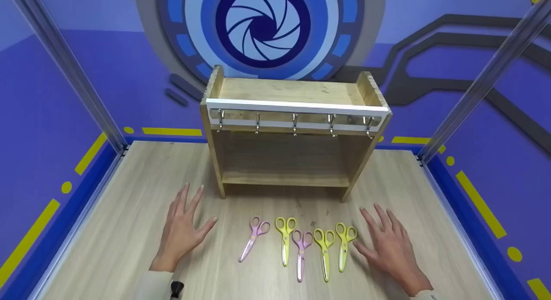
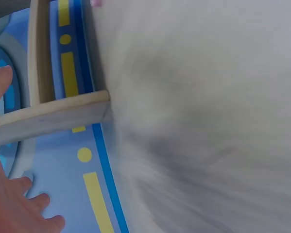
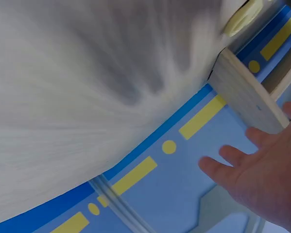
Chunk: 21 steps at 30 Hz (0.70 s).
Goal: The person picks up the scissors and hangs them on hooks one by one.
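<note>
Several pairs of scissors lie in a row on the table, handles toward the rack. From left to right come pink scissors [image 1: 254, 238], yellow scissors [image 1: 285, 239], a second pink pair [image 1: 301, 253], then two more yellow pairs, the last yellow scissors [image 1: 343, 246] at the right end. My left hand [image 1: 183, 231] is left of the row, fingers spread, holding nothing. On the other side, my right hand [image 1: 391, 248] spreads its fingers beside the rightmost yellow scissors, also holding nothing. Both wrist views show the fingers extended, away from the scissors.
Behind the scissors stands a wooden rack [image 1: 284, 181] with a white rail [image 1: 297, 106] across its front. Several metal hooks [image 1: 295, 123] hang from that rail. Blue printed walls [image 1: 103, 76] enclose the wooden table [image 1: 120, 231], with metal posts at the back corners.
</note>
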{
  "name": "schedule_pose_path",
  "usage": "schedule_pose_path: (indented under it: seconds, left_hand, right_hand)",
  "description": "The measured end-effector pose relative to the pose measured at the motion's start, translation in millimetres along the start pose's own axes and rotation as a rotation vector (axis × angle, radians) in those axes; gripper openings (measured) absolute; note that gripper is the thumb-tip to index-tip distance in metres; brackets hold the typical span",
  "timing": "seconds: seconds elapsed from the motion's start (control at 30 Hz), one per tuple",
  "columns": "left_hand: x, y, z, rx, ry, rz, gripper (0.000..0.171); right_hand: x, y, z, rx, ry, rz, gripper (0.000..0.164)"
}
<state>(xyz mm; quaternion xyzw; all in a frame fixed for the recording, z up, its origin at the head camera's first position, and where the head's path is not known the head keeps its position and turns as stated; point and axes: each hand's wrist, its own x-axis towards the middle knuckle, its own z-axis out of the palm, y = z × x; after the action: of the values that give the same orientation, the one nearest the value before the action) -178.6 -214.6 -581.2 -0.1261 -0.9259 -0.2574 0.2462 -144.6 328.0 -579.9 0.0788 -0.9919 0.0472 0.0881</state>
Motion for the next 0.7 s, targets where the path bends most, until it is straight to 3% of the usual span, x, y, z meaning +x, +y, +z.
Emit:
schedule_pose_path:
  seconds: [0.2,0.37,0.7]
  left_hand:
    - [20.6,9.6,10.8,-0.103,0.059,0.001,0.098]
    - [41.3,20.2,18.9,-0.209,0.029,-0.085,0.102]
    - [80.6,34.6,41.1,-0.443,0.016,-0.262,0.099]
  right_hand:
    - [0,-10,0,0.037,-0.027,-0.023,0.091]
    - [-1,-20,3,0.044,-0.026,-0.036,0.085]
    - [-4,-49,5,0.112,-0.130,0.055,0.074]
